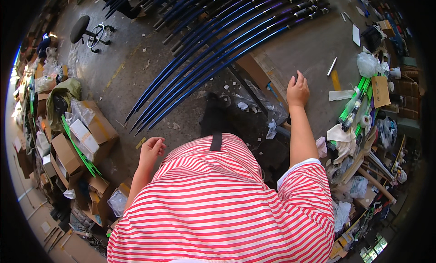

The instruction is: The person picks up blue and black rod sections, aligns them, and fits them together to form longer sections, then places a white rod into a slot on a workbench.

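My right hand [298, 91] is over the near edge of the grey table [313, 49], fingers apart, with nothing in it. My left hand [153, 149] hangs low beside my striped shirt, fingers loosely bent and apart, and it too looks bare. Ahead of me lies a row of long blue fishing rods [218, 63]; their dark handles rest on the table and their thin ends stick out to the left over the floor. Neither hand touches the rods. A white pen-like stick [332, 66] lies to the right of my right hand, close to a yellow strip [335, 80].
Green and black rods [355, 104], a clear plastic bag [368, 64] and a brown card [381, 91] crowd the table's right side. Open cardboard boxes [68, 153] are piled on the left. A wheeled stool [88, 33] stands far left. Paper scraps litter the floor [136, 81].
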`<state>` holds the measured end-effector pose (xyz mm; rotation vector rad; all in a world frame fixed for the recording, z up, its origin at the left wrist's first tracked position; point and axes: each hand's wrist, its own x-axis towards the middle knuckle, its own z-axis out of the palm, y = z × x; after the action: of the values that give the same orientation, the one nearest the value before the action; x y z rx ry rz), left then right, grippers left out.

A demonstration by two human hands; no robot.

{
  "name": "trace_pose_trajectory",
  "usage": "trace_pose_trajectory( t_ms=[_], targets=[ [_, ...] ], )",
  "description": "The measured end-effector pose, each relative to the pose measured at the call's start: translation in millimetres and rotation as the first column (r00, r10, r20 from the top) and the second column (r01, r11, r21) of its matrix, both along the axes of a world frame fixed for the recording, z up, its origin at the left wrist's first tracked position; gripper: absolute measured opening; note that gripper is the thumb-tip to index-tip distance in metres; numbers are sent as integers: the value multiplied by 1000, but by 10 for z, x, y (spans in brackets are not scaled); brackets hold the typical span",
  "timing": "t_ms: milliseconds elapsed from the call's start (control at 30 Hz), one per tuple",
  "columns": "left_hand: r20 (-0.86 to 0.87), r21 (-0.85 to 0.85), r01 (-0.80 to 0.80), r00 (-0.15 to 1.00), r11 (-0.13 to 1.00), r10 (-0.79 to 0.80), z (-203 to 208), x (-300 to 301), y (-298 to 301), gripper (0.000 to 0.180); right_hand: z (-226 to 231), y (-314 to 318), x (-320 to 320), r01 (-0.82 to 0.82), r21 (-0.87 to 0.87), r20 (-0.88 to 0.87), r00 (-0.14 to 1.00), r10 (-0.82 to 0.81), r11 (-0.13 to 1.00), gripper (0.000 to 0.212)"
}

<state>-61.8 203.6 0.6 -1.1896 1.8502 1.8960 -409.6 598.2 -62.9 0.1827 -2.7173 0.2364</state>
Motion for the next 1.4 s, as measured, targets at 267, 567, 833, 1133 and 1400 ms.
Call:
trace_pose_trajectory(
  t_ms=[267,567,833,1133,1400],
  targets=[
    [63,55,18,998,998,-21,-208,-176,102,19,136,-20,-23,32,-59,120,992,-25,998,28],
    [203,160,119,967,980,-151,-265,-572,551,20,170,14,-39,21,-99,140,990,-7,995,29],
    [250,154,228,933,961,-261,-199,-1008,1019,20,87,71,-65,-39,-110,101,994,50,993,30],
    [282,141,378,871,915,-403,-323,-1212,1049,19,81,64,-83,-24,-78,127,991,34,997,33],
    [244,160,541,789,825,-565,-619,-1735,980,20,83,103,-70,-36,-49,119,992,42,998,35]
  ],
)
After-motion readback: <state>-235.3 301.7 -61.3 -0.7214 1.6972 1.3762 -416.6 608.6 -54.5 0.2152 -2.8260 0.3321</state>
